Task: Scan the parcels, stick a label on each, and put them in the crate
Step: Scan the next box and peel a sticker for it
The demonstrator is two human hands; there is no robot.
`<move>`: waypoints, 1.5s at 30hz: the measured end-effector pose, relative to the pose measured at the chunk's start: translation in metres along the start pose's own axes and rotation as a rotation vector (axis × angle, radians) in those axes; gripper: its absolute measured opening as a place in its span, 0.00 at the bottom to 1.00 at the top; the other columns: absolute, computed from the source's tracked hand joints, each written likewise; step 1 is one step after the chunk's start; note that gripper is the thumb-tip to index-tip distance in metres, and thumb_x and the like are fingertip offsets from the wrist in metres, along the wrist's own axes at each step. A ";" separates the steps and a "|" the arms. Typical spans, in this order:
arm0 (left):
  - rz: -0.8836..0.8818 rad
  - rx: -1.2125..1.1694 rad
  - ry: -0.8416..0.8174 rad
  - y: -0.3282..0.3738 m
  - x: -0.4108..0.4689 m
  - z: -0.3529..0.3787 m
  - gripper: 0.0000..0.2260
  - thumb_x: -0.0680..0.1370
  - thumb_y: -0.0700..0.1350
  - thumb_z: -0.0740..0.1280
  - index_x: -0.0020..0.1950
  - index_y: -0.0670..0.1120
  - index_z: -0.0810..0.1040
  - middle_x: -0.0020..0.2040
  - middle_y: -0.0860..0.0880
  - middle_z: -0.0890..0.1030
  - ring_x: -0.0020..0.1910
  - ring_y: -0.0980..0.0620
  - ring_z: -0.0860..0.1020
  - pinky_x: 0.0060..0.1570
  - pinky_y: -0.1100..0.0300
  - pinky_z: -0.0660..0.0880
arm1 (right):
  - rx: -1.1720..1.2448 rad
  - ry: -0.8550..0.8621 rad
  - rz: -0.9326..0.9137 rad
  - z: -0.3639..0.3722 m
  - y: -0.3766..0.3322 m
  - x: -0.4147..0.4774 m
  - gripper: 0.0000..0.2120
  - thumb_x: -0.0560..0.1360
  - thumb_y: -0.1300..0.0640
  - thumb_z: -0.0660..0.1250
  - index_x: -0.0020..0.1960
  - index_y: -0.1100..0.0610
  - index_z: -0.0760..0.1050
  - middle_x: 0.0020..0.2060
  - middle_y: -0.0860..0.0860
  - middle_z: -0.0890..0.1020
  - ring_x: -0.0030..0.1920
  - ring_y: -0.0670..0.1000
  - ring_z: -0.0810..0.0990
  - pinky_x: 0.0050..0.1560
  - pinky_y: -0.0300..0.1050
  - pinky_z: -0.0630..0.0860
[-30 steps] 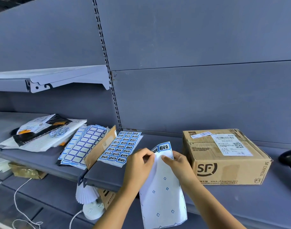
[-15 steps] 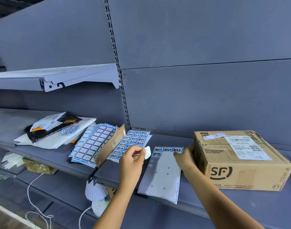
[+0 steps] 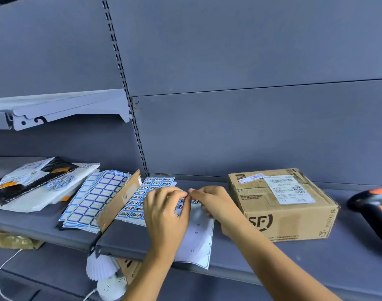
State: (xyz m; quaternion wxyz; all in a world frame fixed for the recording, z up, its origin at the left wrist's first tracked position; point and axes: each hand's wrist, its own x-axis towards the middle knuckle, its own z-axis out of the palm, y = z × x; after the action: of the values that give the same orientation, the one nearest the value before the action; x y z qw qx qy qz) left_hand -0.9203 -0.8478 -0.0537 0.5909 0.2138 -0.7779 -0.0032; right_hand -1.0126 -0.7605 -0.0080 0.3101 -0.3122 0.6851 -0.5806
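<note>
A: Step in hand?
B: Labelling, by the look of the grip: left hand (image 3: 166, 213) and right hand (image 3: 216, 206) fingertip to fingertip, both pinched narrow on the top edge of the nearly bare label sheet (image 3: 196, 237), seemingly picking off one of the last printed labels (image 3: 195, 201)
A: And the parcel?
B: Cardboard parcel (image 3: 283, 205) just right of the pinch, flat on the shelf (image 3: 272, 263), shipping slip (image 3: 287, 189) up, close by the right wrist; touching or not, hard to say. Scanner (image 3: 372, 211) further right again, lying idle
A: Next move?
B: Probably lifting the label clean off without letting it curl or fold, then carrying it right and pressing it onto the parcel's top, clear of the slip's barcode
A: Anything hard to make out?
B: Plenty. Label already free or not: cannot tell, with the pinch point covered by the left hand. No crate in view anywhere. Scanner cut off at the right edge. Print on the fuller sheet (image 3: 146, 200), left of the grip, too small to read
</note>
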 end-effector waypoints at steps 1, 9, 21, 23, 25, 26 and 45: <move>0.038 0.007 0.020 0.003 0.001 0.003 0.05 0.74 0.46 0.68 0.39 0.47 0.81 0.42 0.52 0.80 0.42 0.47 0.73 0.43 0.53 0.71 | 0.001 0.005 -0.006 -0.005 -0.003 -0.002 0.11 0.76 0.53 0.67 0.36 0.56 0.76 0.24 0.47 0.67 0.27 0.45 0.65 0.30 0.37 0.63; 0.111 -0.247 -0.126 0.050 0.009 0.039 0.07 0.73 0.51 0.68 0.48 0.50 0.79 0.48 0.53 0.77 0.48 0.49 0.73 0.49 0.55 0.70 | 0.003 0.209 -0.050 -0.074 -0.009 -0.017 0.12 0.75 0.62 0.63 0.33 0.54 0.74 0.25 0.49 0.69 0.27 0.47 0.66 0.28 0.39 0.64; 0.015 -0.279 -0.685 0.099 -0.004 0.083 0.21 0.73 0.59 0.54 0.55 0.52 0.78 0.61 0.56 0.76 0.64 0.54 0.69 0.61 0.57 0.62 | -0.507 0.699 0.234 -0.233 0.034 -0.037 0.12 0.74 0.59 0.60 0.33 0.59 0.66 0.33 0.56 0.71 0.38 0.56 0.66 0.39 0.45 0.61; 0.108 -0.229 -0.642 0.106 -0.002 0.086 0.19 0.73 0.58 0.54 0.53 0.52 0.80 0.59 0.56 0.78 0.63 0.54 0.69 0.59 0.55 0.64 | -0.518 0.695 0.237 -0.233 0.039 -0.037 0.13 0.75 0.58 0.60 0.33 0.58 0.65 0.30 0.54 0.68 0.36 0.54 0.64 0.33 0.45 0.58; 0.222 -0.231 -0.580 0.115 0.003 0.089 0.16 0.74 0.54 0.56 0.51 0.51 0.81 0.55 0.55 0.80 0.62 0.55 0.69 0.59 0.56 0.65 | -0.536 0.678 0.230 -0.232 0.042 -0.033 0.15 0.75 0.56 0.60 0.32 0.57 0.64 0.29 0.53 0.68 0.38 0.55 0.66 0.32 0.45 0.58; 0.276 -0.242 -0.568 0.121 0.006 0.091 0.15 0.74 0.52 0.57 0.51 0.50 0.82 0.54 0.55 0.81 0.62 0.55 0.70 0.60 0.58 0.65 | -0.532 0.671 0.230 -0.233 0.044 -0.031 0.15 0.75 0.56 0.61 0.31 0.57 0.65 0.30 0.53 0.69 0.38 0.55 0.67 0.33 0.45 0.59; 0.535 -0.111 -0.839 0.191 -0.013 0.129 0.29 0.70 0.59 0.53 0.63 0.47 0.78 0.60 0.51 0.80 0.60 0.53 0.77 0.61 0.54 0.73 | 0.162 0.683 0.136 -0.226 0.083 -0.042 0.18 0.82 0.49 0.54 0.36 0.54 0.67 0.32 0.50 0.71 0.33 0.48 0.68 0.35 0.42 0.65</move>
State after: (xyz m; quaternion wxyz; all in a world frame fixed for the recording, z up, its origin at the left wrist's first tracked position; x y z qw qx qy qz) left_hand -1.0991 -0.7018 -0.0550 0.2178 -0.0444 -0.9747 0.0215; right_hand -1.1706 -0.5804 -0.0571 0.1249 -0.0281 0.7203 -0.6818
